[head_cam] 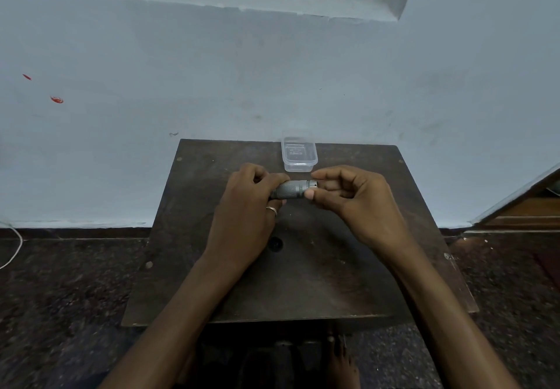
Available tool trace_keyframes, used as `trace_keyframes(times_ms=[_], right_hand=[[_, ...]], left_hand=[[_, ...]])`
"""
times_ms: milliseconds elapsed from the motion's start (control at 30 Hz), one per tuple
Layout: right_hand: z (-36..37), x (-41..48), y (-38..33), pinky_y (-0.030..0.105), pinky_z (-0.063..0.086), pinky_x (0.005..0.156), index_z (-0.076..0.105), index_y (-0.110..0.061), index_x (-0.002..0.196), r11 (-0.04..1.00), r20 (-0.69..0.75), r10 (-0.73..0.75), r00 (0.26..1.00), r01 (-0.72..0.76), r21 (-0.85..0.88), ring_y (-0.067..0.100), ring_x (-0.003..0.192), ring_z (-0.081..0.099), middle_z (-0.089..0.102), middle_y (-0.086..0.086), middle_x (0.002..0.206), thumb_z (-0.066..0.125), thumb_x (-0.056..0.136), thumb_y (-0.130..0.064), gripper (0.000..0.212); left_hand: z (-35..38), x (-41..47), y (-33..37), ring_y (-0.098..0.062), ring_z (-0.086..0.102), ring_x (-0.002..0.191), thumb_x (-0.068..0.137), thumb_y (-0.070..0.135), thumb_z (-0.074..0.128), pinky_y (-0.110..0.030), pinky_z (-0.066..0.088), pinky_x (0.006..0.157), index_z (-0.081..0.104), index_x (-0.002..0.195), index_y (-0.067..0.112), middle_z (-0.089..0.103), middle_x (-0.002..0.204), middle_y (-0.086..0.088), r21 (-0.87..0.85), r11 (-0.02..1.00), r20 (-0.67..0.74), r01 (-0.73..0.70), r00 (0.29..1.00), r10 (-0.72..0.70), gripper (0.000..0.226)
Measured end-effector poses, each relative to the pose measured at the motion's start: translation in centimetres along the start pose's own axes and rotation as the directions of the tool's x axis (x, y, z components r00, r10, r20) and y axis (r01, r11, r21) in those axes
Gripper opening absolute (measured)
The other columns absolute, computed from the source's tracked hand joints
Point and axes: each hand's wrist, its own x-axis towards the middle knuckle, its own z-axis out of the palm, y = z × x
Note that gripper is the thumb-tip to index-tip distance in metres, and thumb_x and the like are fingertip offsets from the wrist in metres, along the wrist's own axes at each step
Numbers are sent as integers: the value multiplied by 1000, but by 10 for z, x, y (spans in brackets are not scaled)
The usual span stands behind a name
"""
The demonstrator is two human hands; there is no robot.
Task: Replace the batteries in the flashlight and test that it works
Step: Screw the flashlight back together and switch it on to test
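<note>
A short grey flashlight [291, 189] lies level between my hands, a little above the dark wooden table [318, 267]. My left hand [247, 209], with a ring on one finger, wraps around its left end and hides that part. The thumb and fingers of my right hand [348, 194] pinch the ribbed right end. No batteries are visible.
A small clear plastic container [298, 153] stands at the table's far edge, just behind the flashlight, with something indistinct inside. A dark round hole or knob [275, 243] marks the tabletop below my hands. A pale blue wall rises behind; a dark speckled floor surrounds the table.
</note>
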Motion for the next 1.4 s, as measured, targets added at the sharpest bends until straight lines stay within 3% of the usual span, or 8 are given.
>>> trace_keyframes(times_ms=[200, 300, 500, 700, 833, 1067, 1400], right_hand=[[3, -1, 0, 37, 63, 70, 74, -16, 95, 998, 4, 29, 1000, -29, 48, 21, 69, 77, 77, 4, 73, 79, 84, -24, 15], [3, -2, -1, 32, 62, 67, 76, -17, 96, 998, 31, 33, 999, -34, 52, 18, 71, 77, 78, 3, 74, 77, 86, -25, 13], [-8, -3, -6, 23, 59, 69, 73, -12, 106, 968, 174, 125, 977, -158, 193, 18, 80, 77, 80, 6, 85, 75, 85, -1, 24], [-5, -4, -5, 23, 58, 62, 73, -12, 99, 981, 183, 143, 973, -164, 101, 21, 76, 77, 78, 11, 83, 69, 93, -17, 9], [-3, -4, -8, 25, 56, 56, 72, -10, 92, 981, 183, 172, 968, -186, 61, 22, 70, 75, 77, 14, 80, 65, 96, -24, 17], [1, -5, -11, 27, 49, 48, 69, -2, 78, 969, 166, 248, 955, -245, -38, 26, 58, 73, 74, 14, 66, 50, 98, -53, 58], [2, -6, -15, 21, 40, 40, 66, -9, 57, 955, 72, 275, 959, -263, -136, 23, 41, 60, 63, 12, 48, 42, 98, -61, 71]], left_hand=[[-1, 0, 0, -18, 50, 95, 81, 16, 73, -33, 47, 72, 66, 118, 26, 52, 105, 0, -17, 1000, -5, -11, 1000, 11, 39], [-1, 0, 0, -17, 50, 95, 81, 17, 72, -32, 46, 71, 67, 117, 27, 52, 104, 1, -19, 1000, -10, -16, 1000, 15, 38], [-3, 1, 0, -16, 50, 96, 81, 15, 73, -27, 41, 72, 67, 119, 26, 54, 104, 0, -8, 1000, -16, -24, 1000, 24, 40], [-5, -1, 1, -19, 51, 98, 80, 14, 72, -35, 48, 70, 67, 118, 24, 54, 105, -2, 6, 999, -18, -49, 999, 49, 40], [-5, -1, 0, -20, 51, 101, 81, 13, 71, -38, 51, 71, 66, 121, 24, 54, 107, -2, 9, 997, -7, -71, 997, 72, 42], [-5, 0, 2, -20, 51, 102, 82, 11, 70, -41, 52, 73, 65, 123, 22, 54, 108, -3, -8, 995, -12, -98, 995, 98, 43], [-4, 0, 4, -21, 53, 101, 81, 13, 71, -38, 51, 73, 66, 122, 22, 55, 108, -3, -36, 993, -24, -117, 993, 116, 41]])
